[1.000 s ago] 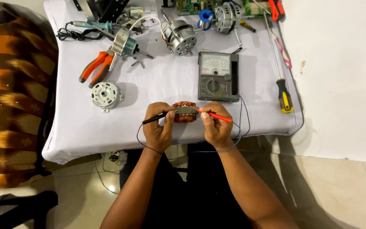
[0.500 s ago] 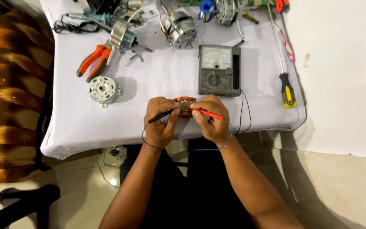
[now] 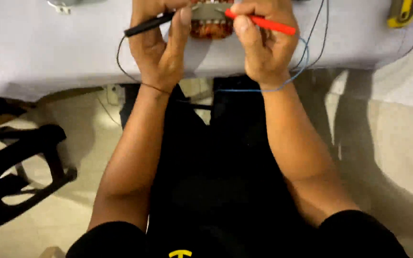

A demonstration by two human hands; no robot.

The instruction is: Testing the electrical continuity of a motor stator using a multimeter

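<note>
My left hand grips a black test probe that points in toward a motor stator with copper windings at the top edge of the view. My right hand pinches a red test probe whose tip meets the same stator from the right. The stator rests on the white-covered table between both hands. Thin black and blue leads loop from the probes past my right wrist.
A yellow-and-black screwdriver handle lies at the top right on the table. A black chair frame stands on the tiled floor at the left. My lap in black clothing fills the lower middle.
The view has dropped toward my lap, so the meter, motors and pliers have left the frame. Both hands still hold the probes on the stator.
</note>
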